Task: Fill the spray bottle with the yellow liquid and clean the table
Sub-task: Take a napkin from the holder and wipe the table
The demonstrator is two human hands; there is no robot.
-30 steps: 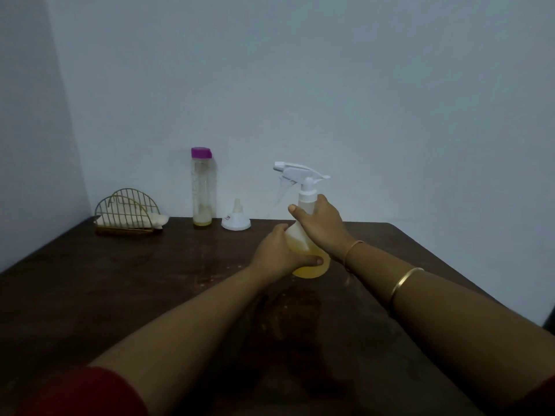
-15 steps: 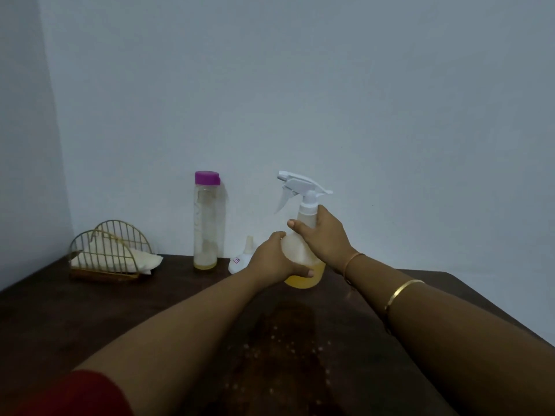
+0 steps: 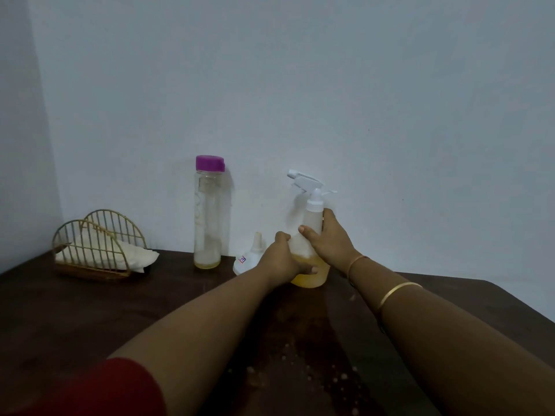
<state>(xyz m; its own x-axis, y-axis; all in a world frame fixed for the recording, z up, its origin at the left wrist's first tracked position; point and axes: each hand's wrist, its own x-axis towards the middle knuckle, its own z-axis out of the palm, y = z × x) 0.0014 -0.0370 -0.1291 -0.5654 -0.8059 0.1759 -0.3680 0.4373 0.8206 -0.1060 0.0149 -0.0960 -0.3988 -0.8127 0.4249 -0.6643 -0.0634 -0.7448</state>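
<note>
A translucent spray bottle (image 3: 312,223) with a white trigger head stands upright on the dark wooden table (image 3: 90,313), its lower part holding yellow liquid. My left hand (image 3: 280,256) wraps the bottle's lower body from the left. My right hand (image 3: 329,238) grips its upper body just under the white collar. A tall clear bottle (image 3: 207,217) with a purple cap stands to the left near the wall, with a thin layer of yellow liquid at its bottom. A white funnel (image 3: 250,258) rests upside down between the two bottles, partly hidden by my left hand.
A gold wire holder (image 3: 99,241) with a cream cloth (image 3: 132,258) inside sits at the back left by the wall corner. Wet droplets and a damp streak (image 3: 315,370) lie on the table in front of the spray bottle. The table's right edge runs diagonally at right.
The camera has tilted up, so everything sits lower in view. Both hands keep their grip on the spray bottle; it has stayed near the funnel.
</note>
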